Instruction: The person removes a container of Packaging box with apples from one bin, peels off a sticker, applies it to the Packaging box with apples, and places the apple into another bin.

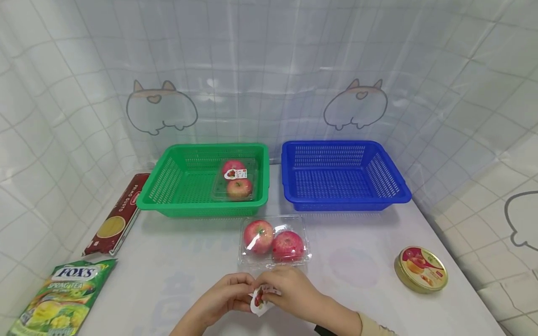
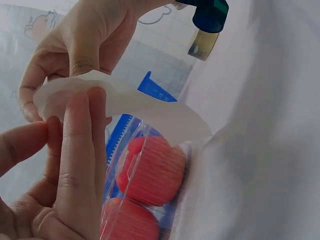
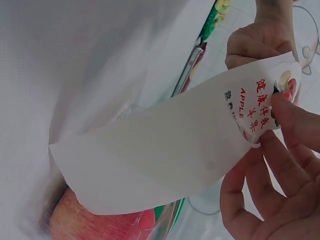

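Pinching a label (image 1: 258, 303) with curled fingers (image 2: 77, 145) of left hand (image 1: 229, 295) and right hand (image 1: 290, 289), met near the apple box (image 1: 275, 240); showed lettering (image 3: 251, 106) in right wrist view, blank backing (image 2: 155, 114) in left.

Left, near: green FOX'S bag (image 1: 65, 298); beyond it, dark-red PRIMO GUSTO packet (image 1: 117, 215) lying aslant. Right: round tin (image 1: 421, 269). Far right: blue basket (image 1: 344, 206), before a grid-patterned curtain (image 1: 260, 70).
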The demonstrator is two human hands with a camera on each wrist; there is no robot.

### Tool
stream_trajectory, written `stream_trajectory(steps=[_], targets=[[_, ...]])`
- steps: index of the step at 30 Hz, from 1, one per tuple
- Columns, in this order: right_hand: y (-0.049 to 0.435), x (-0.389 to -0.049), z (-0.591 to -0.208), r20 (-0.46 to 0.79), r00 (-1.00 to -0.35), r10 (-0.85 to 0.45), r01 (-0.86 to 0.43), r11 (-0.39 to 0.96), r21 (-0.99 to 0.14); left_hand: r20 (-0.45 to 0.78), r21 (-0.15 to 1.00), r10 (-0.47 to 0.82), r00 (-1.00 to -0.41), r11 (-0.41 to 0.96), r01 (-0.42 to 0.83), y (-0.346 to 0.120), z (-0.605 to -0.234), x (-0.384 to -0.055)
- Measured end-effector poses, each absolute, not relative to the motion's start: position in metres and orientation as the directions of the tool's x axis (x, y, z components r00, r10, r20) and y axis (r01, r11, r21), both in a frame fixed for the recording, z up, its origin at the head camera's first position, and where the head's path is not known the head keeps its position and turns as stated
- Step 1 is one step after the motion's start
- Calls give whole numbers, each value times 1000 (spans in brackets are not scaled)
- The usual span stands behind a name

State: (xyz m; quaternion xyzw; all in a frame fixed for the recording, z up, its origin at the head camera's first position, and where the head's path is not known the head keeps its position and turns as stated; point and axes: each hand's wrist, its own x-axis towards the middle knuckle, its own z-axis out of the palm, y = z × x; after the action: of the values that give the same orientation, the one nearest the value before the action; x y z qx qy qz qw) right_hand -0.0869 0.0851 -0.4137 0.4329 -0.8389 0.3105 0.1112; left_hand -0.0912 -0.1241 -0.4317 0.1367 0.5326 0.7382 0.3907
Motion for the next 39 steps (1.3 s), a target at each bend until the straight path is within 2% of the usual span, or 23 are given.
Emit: stream_trajectory(steps=[5, 9, 17, 22, 25, 32, 39], targets=[[85, -87, -413, 483, -575, -660, -816, 426, -390, -241, 900, 706, -666, -95, -426, -124, -433, -92], [86, -88, -414, 518, -542, -662, -840, 419, -344, -291, 910, 656, -697, -36, -414, -125, -437, -92], [89, -92, -418, 433, -603, -670, -796, 468, -385, -415, 910, 485, -770, 201, -364, -126, -449, -91], [90, -93, -422, 402, -610, -683, -786, 460, -413, -404, 900, 401, -822, 334, -280, -126, -451, -89], [90, -93, -421, 347, -647, -679, -743, 462, -484, -384, 892, 375, -844, 387, -234, -125, -452, -88], [94, -95, -417, 183, -775, -605, -533, 469, -704, -328, 853, 349, -878, 508, -117, -125, -451, -86], [100, -107, -410, 253, -879, -404, -414, 387, -824, -225, 705, 261, -939, 708, 28, -128, -429, -89]])
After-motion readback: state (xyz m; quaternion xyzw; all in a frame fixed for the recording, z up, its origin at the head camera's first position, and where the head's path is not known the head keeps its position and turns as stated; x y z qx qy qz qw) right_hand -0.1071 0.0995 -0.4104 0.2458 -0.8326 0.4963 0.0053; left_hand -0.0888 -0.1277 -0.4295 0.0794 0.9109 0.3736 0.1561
